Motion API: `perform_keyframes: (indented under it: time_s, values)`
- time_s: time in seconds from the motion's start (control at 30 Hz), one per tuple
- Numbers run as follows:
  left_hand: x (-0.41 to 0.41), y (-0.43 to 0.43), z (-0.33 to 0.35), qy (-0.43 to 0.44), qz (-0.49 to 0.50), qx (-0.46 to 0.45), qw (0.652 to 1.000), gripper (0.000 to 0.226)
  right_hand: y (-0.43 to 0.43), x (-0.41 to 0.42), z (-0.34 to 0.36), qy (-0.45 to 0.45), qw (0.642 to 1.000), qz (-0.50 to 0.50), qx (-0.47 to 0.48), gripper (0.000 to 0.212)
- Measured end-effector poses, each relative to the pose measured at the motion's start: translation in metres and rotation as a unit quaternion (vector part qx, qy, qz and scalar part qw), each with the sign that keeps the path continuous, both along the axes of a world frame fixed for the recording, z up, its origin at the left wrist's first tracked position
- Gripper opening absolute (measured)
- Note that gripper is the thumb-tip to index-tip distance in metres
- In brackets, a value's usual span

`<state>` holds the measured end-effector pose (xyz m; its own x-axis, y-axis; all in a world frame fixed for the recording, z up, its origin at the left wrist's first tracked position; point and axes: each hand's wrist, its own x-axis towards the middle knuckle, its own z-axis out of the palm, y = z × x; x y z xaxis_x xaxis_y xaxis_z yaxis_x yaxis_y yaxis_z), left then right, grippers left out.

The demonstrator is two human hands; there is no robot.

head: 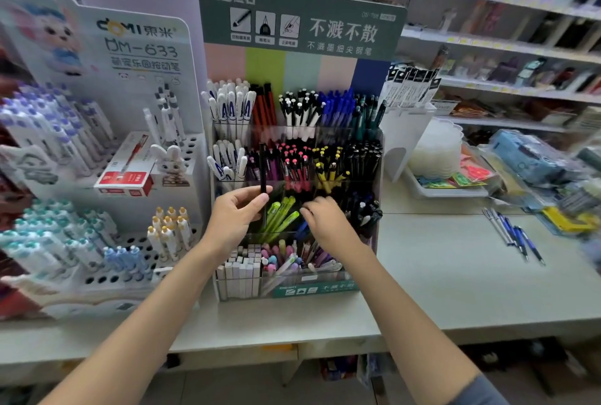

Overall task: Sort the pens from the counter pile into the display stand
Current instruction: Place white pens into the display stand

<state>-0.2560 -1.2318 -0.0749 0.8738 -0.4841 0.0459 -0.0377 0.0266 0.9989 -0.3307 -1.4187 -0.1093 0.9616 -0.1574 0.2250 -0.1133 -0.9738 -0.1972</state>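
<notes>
Left grip (240, 213) round pen (262, 170) before stand (302, 56)

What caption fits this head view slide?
Left hand holds slim black pen upright at clear tiered display stand; right hand reaches in.

this is a stationery shop: a tiered display stand (299, 56) with a printed brand header is packed with pens (335, 108) sorted by colour, and a second branded pen rack (143, 56) stands beside it on the counter (455, 290). behind run long wall shelves (520, 50) of packaged goods with yellow price tags (453, 40) along their edges.
</notes>
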Motion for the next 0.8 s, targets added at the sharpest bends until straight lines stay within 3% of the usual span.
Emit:
perform_keyframes:
  time_s: [0.03,0.07,0.17,0.23,0.3,0.43,0.57,0.63,0.8]
  values:
    - [0.0,0.002,-0.001,-0.001,-0.003,0.001,1.0,0.019,-0.001,-0.001,-0.006,-0.013,0.999,0.015,-0.041,0.015]
    - [0.0,0.003,-0.001,0.001,-0.006,0.0,1.0,0.019,0.001,-0.002,-0.006,-0.034,0.999,0.01,-0.022,0.022]
    - [-0.001,-0.001,0.0,-0.001,-0.016,-0.003,1.0,0.018,0.007,-0.007,0.018,-0.16,0.979,-0.017,0.126,0.038]
    - [-0.003,-0.009,0.002,-0.015,-0.03,0.004,0.999,0.018,0.015,-0.009,0.047,-0.193,0.948,0.004,0.254,0.043]
    - [-0.006,-0.023,0.004,-0.039,-0.055,0.023,0.997,0.022,0.02,-0.008,0.073,-0.204,0.93,0.035,0.304,0.054]
    - [-0.014,-0.053,0.012,-0.074,-0.076,0.045,0.993,0.025,0.008,-0.01,0.092,-0.235,0.941,0.047,0.236,0.052]
    - [-0.008,-0.061,0.014,-0.103,-0.024,0.041,0.994,0.016,-0.038,-0.023,0.109,-0.418,0.893,-0.053,0.161,0.045]
    - [-0.005,-0.06,0.012,-0.088,-0.007,0.034,0.996,0.016,-0.064,-0.029,0.116,-0.465,0.87,-0.093,0.133,0.042]
    - [-0.006,-0.066,0.01,-0.07,-0.002,0.034,0.997,0.016,-0.09,-0.025,0.115,-0.469,0.871,-0.114,0.094,0.041]
